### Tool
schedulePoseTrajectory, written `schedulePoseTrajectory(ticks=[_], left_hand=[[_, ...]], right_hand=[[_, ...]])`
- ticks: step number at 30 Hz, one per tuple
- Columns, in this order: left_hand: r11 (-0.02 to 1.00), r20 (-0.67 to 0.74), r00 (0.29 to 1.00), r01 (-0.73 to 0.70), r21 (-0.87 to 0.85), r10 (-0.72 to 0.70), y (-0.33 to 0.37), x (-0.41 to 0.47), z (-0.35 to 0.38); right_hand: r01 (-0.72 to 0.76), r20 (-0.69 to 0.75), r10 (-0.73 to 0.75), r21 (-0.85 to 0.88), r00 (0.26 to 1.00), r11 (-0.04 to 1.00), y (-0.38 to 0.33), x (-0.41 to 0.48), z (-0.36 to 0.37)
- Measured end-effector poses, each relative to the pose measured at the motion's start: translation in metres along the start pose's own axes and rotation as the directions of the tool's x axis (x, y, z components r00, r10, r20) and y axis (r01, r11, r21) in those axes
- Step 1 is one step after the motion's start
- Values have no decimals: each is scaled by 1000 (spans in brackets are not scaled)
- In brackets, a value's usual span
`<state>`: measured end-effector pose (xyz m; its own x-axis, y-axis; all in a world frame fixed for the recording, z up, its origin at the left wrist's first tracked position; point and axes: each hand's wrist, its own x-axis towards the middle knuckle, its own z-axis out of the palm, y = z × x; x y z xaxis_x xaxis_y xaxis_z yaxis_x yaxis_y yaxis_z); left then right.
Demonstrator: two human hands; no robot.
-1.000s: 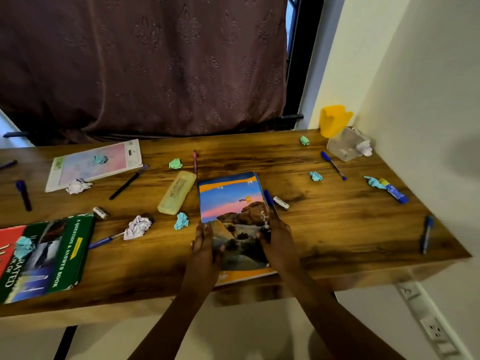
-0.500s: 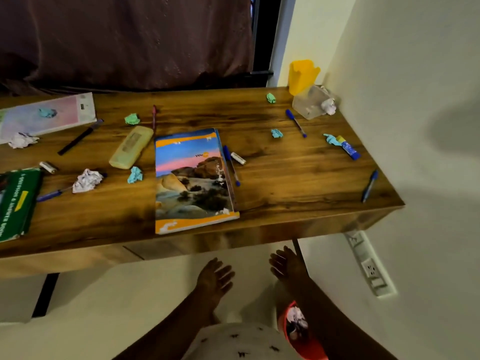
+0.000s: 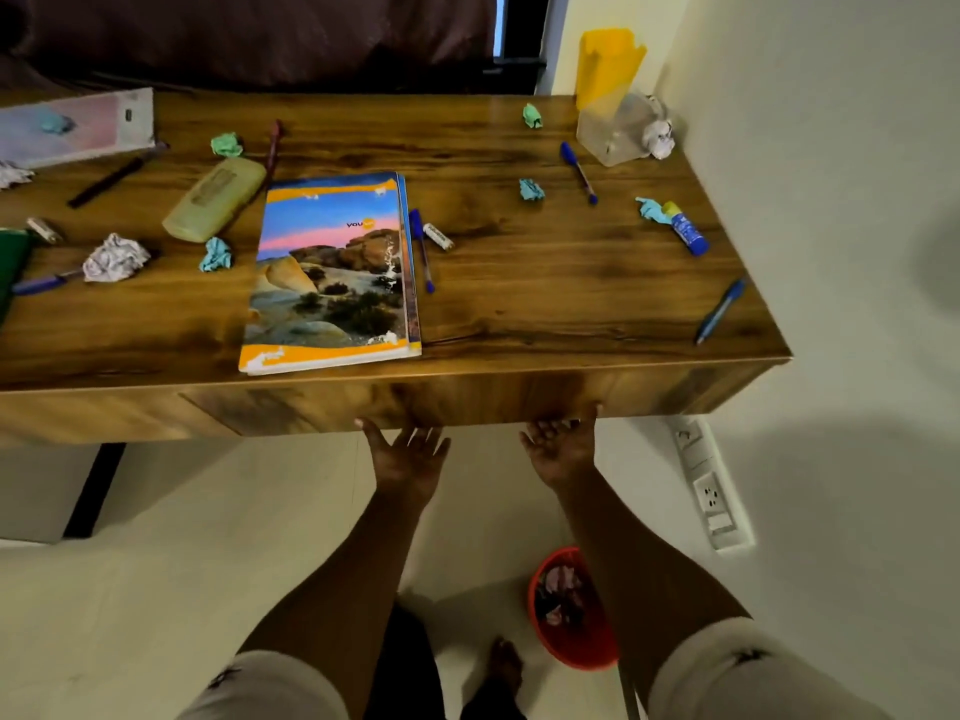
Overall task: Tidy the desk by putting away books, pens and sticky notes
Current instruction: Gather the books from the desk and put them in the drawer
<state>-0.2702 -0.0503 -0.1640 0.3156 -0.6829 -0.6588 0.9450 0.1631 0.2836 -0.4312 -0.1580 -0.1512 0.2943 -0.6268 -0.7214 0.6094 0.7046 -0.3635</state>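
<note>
**Q:** Where are your hands?

**A:** Both sit just below the front edge of the wooden surface (image 3: 519, 283). Your left hand (image 3: 408, 457) is spread, fingers fanned, palm up, holding nothing. Your right hand (image 3: 561, 449) has its fingers curled loosely upward against the underside of the front edge; it pinches nothing.

**Q:** Where are the books?

**A:** A landscape-cover book (image 3: 332, 272) lies flat at the middle of the front edge, on top of a thin stack. A pink-covered book (image 3: 78, 127) lies at the back left, with a small blue wad on it. A green book (image 3: 13, 262) shows only its corner at the left edge.

**Q:** And the pens?

**A:** One blue pen (image 3: 422, 252) lies touching the right side of the landscape-cover book. Another blue pen (image 3: 579, 171) lies toward the back right, and a third (image 3: 721, 310) near the front right corner. A black pen (image 3: 111, 176) lies at the left, and a reddish pen (image 3: 272, 145) behind the book.

**Q:** Anything else?

**A:** Crumpled teal notes (image 3: 215, 254) and a white paper ball (image 3: 115, 257) are scattered about. A pale yellow case (image 3: 215, 199) lies left of the book, a glue stick (image 3: 685, 230) near the right edge. A yellow holder (image 3: 608, 65) and a clear container (image 3: 615, 129) stand in the back right corner. A red bin (image 3: 574, 610) stands on the floor.
</note>
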Motion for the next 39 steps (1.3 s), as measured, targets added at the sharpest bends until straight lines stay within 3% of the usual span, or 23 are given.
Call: schedulePoseTrajectory(ticks=[11, 13, 15, 16, 18, 20, 21, 22, 23, 25, 26, 30, 34, 39], left_hand=[[990, -132, 991, 2, 140, 17, -18, -47, -20], [982, -172, 984, -7, 191, 40, -17, -54, -16], [895, -268, 928, -124, 429, 257, -19, -68, -8], [756, -238, 852, -244, 608, 467, -19, -78, -4], [277, 99, 628, -472, 837, 772, -16, -104, 0], [-304, 526, 445, -478, 824, 725, -4, -113, -2], [-546, 665, 413, -380, 747, 622, 4, -109, -2], [-702, 734, 430, -267, 660, 526, 11, -101, -3], [-787, 746, 484, -171, 592, 456, 17, -96, -1], [-852, 712, 585, -69, 519, 387, 24, -91, 1], [-868, 713, 597, -56, 494, 367, 26, -89, 0], [-881, 741, 562, -47, 472, 367, 23, -96, -6], [-881, 740, 575, -68, 468, 349, 15, -114, -20], [-894, 743, 604, -109, 434, 287, 7, -147, -50]], right_hand=[[-40, -41, 37, -85, 998, 996, 14, -35, -45], [-72, -88, 54, -212, 995, 975, 11, -44, -40], [-25, -125, -47, -519, 991, 854, 10, -64, -31], [82, -68, -182, -703, 981, 706, 10, -77, -26], [390, 250, -434, -880, 866, 271, 10, -107, -17], [595, 572, -507, -792, 645, -138, 7, -128, -1], [600, 678, -493, -727, 546, -334, 7, -125, 8], [547, 745, -440, -667, 502, -505, 6, -119, 18], [483, 776, -375, -616, 507, -622, 8, -111, 25], [385, 779, -281, -545, 560, -745, 17, -98, 30], [356, 780, -264, -521, 568, -776, 23, -94, 26], [310, 819, -265, -461, 508, -831, 29, -94, 10], [286, 802, -288, -483, 523, -828, 39, -111, -5], [270, 801, -347, -517, 488, -813, 58, -140, -35]])
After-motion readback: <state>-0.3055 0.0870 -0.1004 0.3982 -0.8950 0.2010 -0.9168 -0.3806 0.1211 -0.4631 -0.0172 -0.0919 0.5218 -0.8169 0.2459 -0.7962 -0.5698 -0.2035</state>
